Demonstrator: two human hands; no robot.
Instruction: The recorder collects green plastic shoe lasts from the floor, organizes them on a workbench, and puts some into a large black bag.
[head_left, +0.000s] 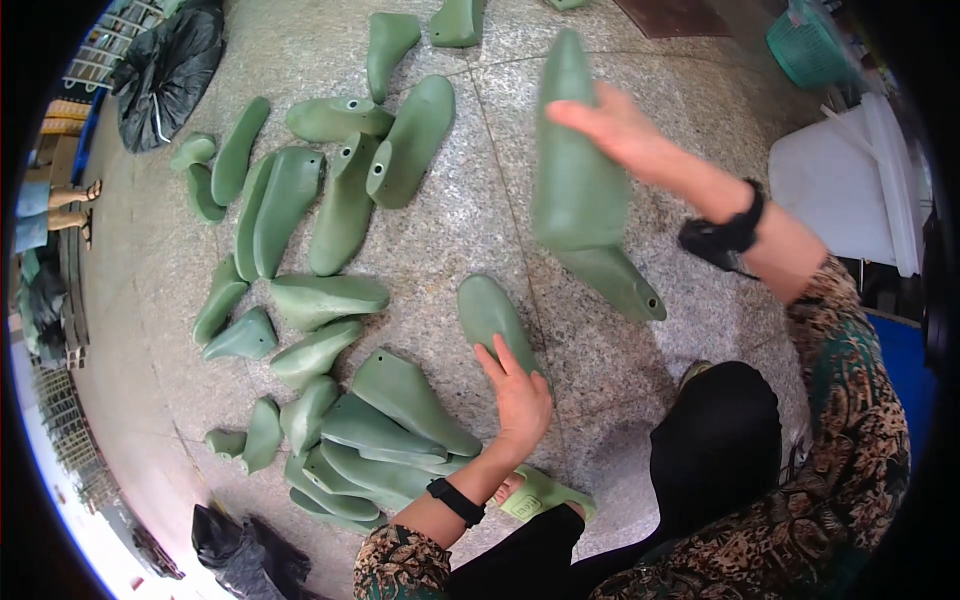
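Note:
My right hand (615, 125) is raised and grips a green plastic shoe last (575, 185) by its upper part, sole side facing me. A second last (615, 280) juts out just below it; whether the hand also holds it I cannot tell. My left hand (520, 395) rests on another green last (490, 315) lying on the stone floor, fingers spread over its near end. A black wristband sits on each wrist.
Several green lasts lie scattered on the speckled floor (470, 215), with a heap (370, 440) at my left knee. Black bags (165, 70) (240, 545) lie at far left and near left. A white tub (850, 185) and green basket (805, 45) stand on the right. Another person's sandalled feet (75, 205) are at the left edge.

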